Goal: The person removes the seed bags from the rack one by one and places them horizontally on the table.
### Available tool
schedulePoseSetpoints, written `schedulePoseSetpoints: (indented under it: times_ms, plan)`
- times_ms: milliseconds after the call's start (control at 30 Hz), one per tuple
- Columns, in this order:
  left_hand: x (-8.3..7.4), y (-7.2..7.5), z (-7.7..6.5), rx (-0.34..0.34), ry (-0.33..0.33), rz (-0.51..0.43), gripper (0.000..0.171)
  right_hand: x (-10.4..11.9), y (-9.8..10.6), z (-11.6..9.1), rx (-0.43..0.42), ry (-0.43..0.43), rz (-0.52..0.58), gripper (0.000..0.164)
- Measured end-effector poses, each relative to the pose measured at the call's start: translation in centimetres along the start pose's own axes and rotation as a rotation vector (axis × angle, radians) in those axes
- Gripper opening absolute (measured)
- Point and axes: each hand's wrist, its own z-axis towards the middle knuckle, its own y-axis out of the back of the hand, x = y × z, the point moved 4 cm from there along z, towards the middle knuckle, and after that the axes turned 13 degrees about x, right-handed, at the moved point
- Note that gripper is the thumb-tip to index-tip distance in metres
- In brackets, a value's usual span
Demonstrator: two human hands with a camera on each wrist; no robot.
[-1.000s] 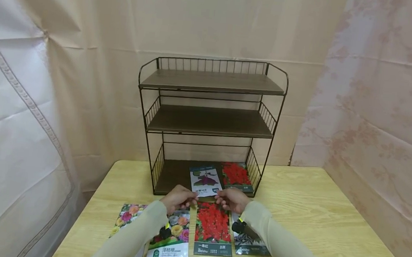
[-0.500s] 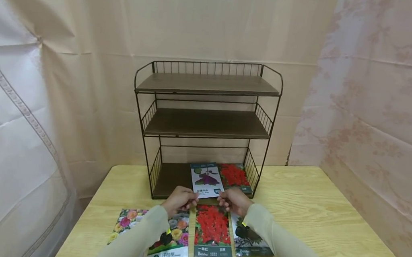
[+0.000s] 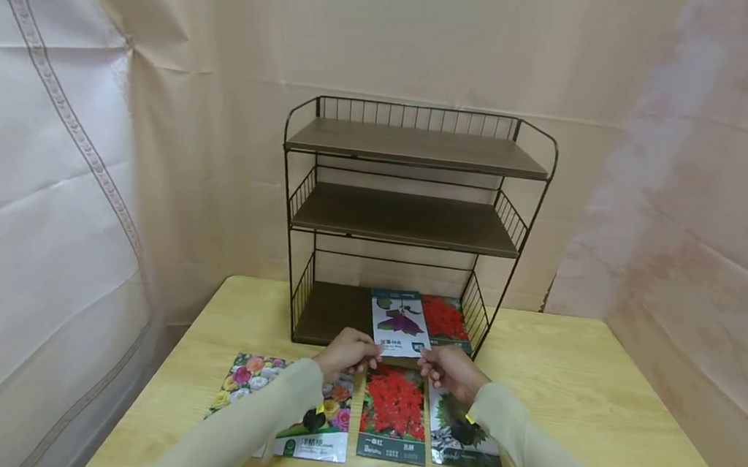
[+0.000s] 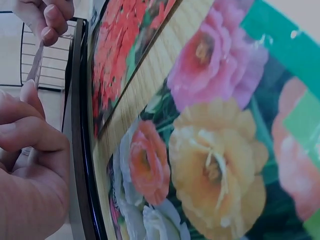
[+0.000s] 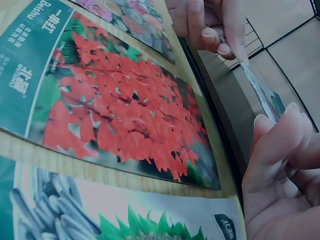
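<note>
A white seed packet with a purple leaf picture (image 3: 400, 323) lies over the bottom shelf, its near edge pinched at both corners. My left hand (image 3: 348, 352) grips the near left corner between thumb and fingers. At the near right corner, my right hand (image 3: 452, 370) pinches the same packet. In the right wrist view the packet (image 5: 260, 90) shows edge-on between the two hands. Beside it on the shelf, to the right, is a red-flower seed packet (image 3: 444, 318), which the held packet partly overlaps.
The three-tier wire rack (image 3: 406, 237) stands at the back of the wooden table (image 3: 572, 396). In front lie another red-flower packet (image 3: 393, 404), a sunflower packet (image 3: 456, 445) under the right wrist, and two mixed-flower packets (image 3: 314, 445) (image 3: 246, 381) partly hidden by the left arm.
The head view has shifted, moving the scene right in the picture. Both hands keep hold of the leaf packet, which now lies straighter over the bottom shelf.
</note>
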Motion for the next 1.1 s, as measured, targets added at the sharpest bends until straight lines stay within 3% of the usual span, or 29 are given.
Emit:
schedulePoseSetpoints:
  times_ms: [633, 1100]
  plan:
    - [-0.5, -2.2, -0.7, -0.019, 0.019, 0.033, 0.031, 0.0, 1.1, -2.4, 0.102, 0.035, -0.049, 0.029]
    - [-1.0, -4.0, -1.4, -0.001, 0.025, 0.045, 0.031, -0.2, 1.5, -4.6, 0.105, 0.017, -0.047, 0.027]
